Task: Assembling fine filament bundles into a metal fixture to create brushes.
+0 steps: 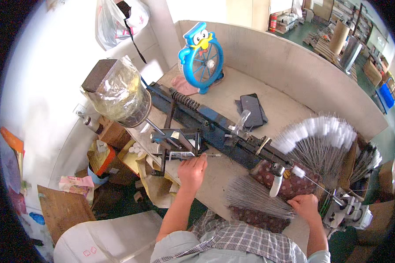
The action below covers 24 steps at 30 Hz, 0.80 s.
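My left hand (193,172) is closed at a thin metal rod (214,155) that sticks out of a small metal frame (182,155). My right hand (304,206) has its fingers pinched together at the ends of the fanned-out bundle of thin metal wires (254,195). How many wires it holds cannot be made out. Just above that hand, a brush with a white bristle head (298,171) lies slantwise, its wire stem running to a metal clamping device (346,211). A white-gripped handle (276,184) stands between the wires and the brush.
A long dark machine rail (215,127) with a spring crosses the table. Behind it are a blue duck-shaped fan (202,61) and a phone (252,109). Many finished white brushes (318,136) fan out at right. A plastic-wrapped container (123,94) stands left, above boxes (114,131).
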### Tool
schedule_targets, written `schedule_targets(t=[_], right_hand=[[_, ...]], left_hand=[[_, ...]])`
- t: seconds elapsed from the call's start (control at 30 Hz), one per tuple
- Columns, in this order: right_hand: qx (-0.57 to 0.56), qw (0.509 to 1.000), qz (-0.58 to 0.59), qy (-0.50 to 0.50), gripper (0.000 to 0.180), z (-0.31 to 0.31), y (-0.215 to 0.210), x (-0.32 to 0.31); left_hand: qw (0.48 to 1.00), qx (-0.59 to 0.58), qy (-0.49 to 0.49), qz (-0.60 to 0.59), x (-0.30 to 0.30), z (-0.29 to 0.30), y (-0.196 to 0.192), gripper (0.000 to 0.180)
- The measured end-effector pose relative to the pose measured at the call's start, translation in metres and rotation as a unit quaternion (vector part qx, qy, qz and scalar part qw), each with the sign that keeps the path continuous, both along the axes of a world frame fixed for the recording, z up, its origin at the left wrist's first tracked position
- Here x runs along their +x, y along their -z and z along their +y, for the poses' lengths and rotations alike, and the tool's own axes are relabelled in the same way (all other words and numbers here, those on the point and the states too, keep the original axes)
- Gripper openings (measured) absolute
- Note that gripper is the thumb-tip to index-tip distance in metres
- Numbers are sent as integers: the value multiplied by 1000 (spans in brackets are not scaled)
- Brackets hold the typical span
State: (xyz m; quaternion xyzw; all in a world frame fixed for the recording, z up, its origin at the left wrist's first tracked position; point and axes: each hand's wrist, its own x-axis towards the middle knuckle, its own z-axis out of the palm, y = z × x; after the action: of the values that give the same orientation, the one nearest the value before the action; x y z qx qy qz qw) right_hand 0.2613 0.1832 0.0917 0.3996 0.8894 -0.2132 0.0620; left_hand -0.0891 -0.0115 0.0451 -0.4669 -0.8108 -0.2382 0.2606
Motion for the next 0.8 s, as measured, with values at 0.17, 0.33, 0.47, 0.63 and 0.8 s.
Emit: schedule_targets(t=[0.17, 0.33, 0.47, 0.63, 0.8], right_hand=[[7, 1000, 11, 8, 30, -1, 3, 4], [13, 1000, 19, 19, 30, -1, 10, 10], [29, 999, 32, 7, 30, -2, 10, 10], [38, 998, 48, 5, 30, 1, 15, 10], [49, 995, 86, -1, 27, 0, 18, 11]], left_hand=[[999, 31, 16, 22, -1, 6, 0, 17], [993, 113, 34, -19, 6, 2, -1, 15], [998, 61, 29, -9, 8, -5, -5, 15], [993, 98, -6, -73, 9, 3, -1, 11], [994, 73, -25, -80, 8, 10, -6, 15]])
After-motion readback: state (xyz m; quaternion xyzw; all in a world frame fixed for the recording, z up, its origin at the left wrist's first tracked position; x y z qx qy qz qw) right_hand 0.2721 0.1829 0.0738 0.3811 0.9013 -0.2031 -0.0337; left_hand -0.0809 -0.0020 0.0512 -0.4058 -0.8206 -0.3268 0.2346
